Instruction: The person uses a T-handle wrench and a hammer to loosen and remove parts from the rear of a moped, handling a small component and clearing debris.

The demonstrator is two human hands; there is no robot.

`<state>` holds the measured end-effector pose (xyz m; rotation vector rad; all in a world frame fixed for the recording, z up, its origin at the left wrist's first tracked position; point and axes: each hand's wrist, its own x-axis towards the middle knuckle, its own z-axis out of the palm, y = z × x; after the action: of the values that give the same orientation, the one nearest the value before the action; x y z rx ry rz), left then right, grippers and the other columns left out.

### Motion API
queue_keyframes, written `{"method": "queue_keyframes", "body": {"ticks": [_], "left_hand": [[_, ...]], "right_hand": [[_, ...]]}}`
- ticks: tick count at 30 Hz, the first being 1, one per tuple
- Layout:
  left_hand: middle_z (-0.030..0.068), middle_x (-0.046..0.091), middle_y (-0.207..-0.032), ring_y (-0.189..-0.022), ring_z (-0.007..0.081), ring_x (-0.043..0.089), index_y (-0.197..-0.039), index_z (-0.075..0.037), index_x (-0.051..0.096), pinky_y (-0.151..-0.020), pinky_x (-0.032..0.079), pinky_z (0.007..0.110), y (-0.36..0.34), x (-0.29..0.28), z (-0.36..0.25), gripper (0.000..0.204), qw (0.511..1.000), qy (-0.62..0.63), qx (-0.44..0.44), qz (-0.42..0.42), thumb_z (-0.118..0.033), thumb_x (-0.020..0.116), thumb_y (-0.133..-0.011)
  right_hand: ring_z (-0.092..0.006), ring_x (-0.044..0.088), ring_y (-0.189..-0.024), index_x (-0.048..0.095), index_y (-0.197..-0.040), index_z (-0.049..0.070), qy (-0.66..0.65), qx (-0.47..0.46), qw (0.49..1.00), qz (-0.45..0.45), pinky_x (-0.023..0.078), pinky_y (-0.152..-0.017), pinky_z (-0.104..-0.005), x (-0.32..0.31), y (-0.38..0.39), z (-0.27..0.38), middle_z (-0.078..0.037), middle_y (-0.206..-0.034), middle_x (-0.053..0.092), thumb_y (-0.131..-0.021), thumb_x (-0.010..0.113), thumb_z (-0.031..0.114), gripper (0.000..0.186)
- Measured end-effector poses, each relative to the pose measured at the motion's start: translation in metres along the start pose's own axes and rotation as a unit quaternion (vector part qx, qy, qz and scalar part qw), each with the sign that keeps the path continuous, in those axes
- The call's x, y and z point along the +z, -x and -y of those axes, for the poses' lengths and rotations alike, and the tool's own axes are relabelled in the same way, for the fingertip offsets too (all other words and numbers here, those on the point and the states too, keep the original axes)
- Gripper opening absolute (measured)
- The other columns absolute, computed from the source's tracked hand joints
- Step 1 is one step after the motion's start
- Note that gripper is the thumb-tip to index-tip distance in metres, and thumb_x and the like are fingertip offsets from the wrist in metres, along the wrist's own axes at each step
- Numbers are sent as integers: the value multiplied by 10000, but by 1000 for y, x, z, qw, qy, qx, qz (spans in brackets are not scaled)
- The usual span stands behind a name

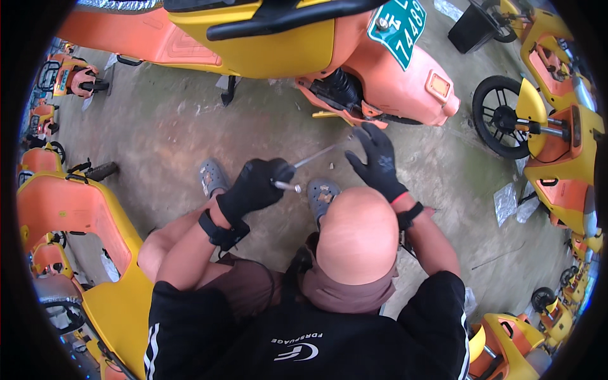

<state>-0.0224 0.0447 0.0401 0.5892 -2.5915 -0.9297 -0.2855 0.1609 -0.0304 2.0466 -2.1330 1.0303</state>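
Note:
My left hand, in a black glove, is closed on a slim metal tool; its long shaft points up and right, and a short silver end shows below my fist. My right hand, also gloved, is open, thumb and fingers apart, beside the shaft's far end; whether a fingertip touches it is unclear. Beyond my hands stands a pink and yellow scooter with a green plate, a pink rear fender and a black shock absorber. My bent knees and grey clogs are below.
More yellow scooters stand close on the left and right, with a spoked black wheel at the right. A black bin is at upper right. Plastic wrap and a thin rod lie on the concrete floor.

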Motion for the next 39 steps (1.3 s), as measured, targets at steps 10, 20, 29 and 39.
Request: {"method": "queue_keyframes", "body": {"ticks": [10,20,29,39], "left_hand": [[144,523,-614,-563,364,521,-754,-64,554,-518,413,431,-62,-32,-43,90,990,-123,66,0,-130,601,-714],[223,559,-688,-667,397,554,-676,6,545,-600,434,476,-146,8,-51,226,991,-127,8,37,-208,574,-741],[228,573,-709,-687,411,558,-757,-3,517,-592,427,481,-95,82,-29,159,989,-77,-102,76,-157,556,-750],[195,573,-689,-662,386,568,-810,-36,510,-552,431,453,-49,132,-6,119,982,65,-150,-97,-127,573,-765]], "right_hand": [[-297,529,-926,573,-1044,87,103,147,984,-4,392,-802,-428,23,-23,-32,-131,-944,574,-743,611,265,352],[-237,555,-945,578,-962,95,127,94,986,-59,394,-824,-410,38,-1,-41,-72,-953,598,-733,581,142,233],[-263,544,-987,567,-1029,46,55,100,987,-113,375,-887,-418,37,2,-36,-112,-999,586,-704,550,93,328],[-151,582,-782,569,-1065,13,-355,185,908,-126,457,-681,-279,-22,-23,-29,-83,-882,619,-871,495,95,224]]}}
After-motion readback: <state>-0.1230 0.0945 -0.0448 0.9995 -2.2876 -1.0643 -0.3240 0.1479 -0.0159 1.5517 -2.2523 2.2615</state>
